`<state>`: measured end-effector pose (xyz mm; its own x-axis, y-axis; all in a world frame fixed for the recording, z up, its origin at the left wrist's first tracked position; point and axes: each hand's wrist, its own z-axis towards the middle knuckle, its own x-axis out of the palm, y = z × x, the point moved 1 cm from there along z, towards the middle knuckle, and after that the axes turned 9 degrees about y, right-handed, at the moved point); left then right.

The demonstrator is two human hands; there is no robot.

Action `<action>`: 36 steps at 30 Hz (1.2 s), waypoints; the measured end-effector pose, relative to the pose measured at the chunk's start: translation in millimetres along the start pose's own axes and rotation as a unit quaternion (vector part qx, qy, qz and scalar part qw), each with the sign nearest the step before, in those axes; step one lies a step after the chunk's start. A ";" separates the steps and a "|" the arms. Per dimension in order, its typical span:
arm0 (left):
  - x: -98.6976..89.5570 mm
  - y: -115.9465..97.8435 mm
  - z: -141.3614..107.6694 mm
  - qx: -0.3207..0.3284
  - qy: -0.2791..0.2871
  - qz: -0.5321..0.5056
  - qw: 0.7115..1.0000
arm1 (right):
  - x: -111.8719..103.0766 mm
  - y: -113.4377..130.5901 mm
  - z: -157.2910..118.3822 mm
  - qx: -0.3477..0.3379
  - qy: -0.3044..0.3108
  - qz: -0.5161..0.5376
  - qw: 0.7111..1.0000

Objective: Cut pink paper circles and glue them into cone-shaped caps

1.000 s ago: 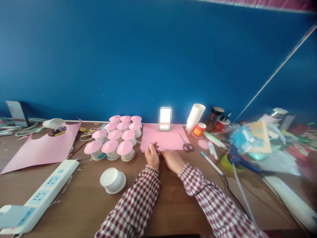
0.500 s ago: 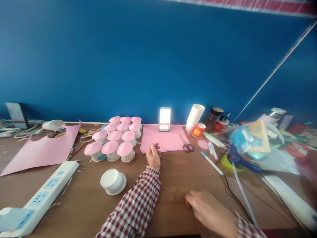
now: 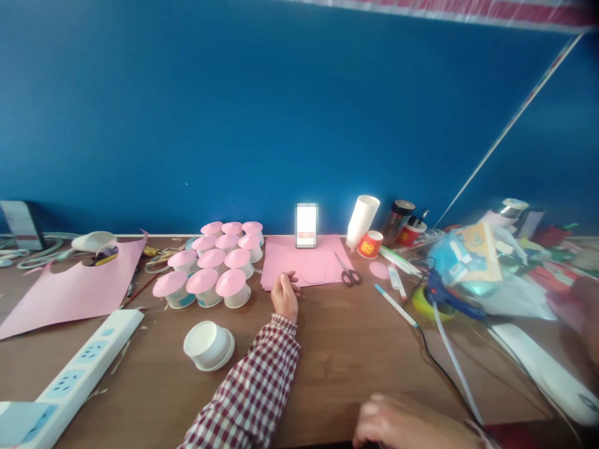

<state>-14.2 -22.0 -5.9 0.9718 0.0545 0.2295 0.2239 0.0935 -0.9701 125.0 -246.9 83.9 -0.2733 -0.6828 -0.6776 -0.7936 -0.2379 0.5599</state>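
My left hand (image 3: 285, 297) rests on the brown table by the front edge of a stack of pink paper (image 3: 281, 257). Its fingers are loosely curled and apart, with nothing visible in them. At the table's front edge my right hand (image 3: 397, 421) is blurred and cut off by the frame, so its fingers are unclear. Left of my left forearm lies a white paper cup (image 3: 208, 345), apparently upside down with a wide rim. Behind it stand rows of white cups topped with pink paper discs (image 3: 234, 282). Black-handled scissors (image 3: 349, 274) lie on the pink stack.
To the left are a power strip (image 3: 88, 368) and a cut pink sheet (image 3: 88, 287). At the right lie a blue glue gun (image 3: 442, 287), a marker pen (image 3: 395, 304), cords and plastic bags (image 3: 468, 262). A blurred hand (image 3: 578, 318) shows at the far right edge.
My right hand has drawn back toward the table's front edge. My left hand keeps its place by the pink paper. The view has shifted slightly.
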 end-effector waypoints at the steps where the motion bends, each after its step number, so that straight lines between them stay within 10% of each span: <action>1: 0.1 0.2 0.1 0.000 0.001 0.002 1.000 | -8.5 0.1 5.0 -0.005 -0.013 0.011 1.000; 13: 6.3 -3.0 -1.3 0.037 0.060 0.085 0.994 | -86.1 -83.8 96.3 0.126 -0.329 -0.177 0.919; 24: 7.0 5.3 -2.4 0.126 0.106 0.246 0.955 | -118.7 -82.5 194.4 0.143 -0.330 -0.174 0.917; 36: 8.5 6.3 -2.8 0.128 0.118 0.349 0.921 | -110.9 -96.1 176.7 0.181 -0.337 -0.193 0.903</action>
<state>-4.3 -23.8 -10.3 0.8684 -0.0256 -0.4952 -0.4563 0.3500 -0.8181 135.6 -26.3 21.0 -0.1097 0.0080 -0.9939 -0.9931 -0.0434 0.1093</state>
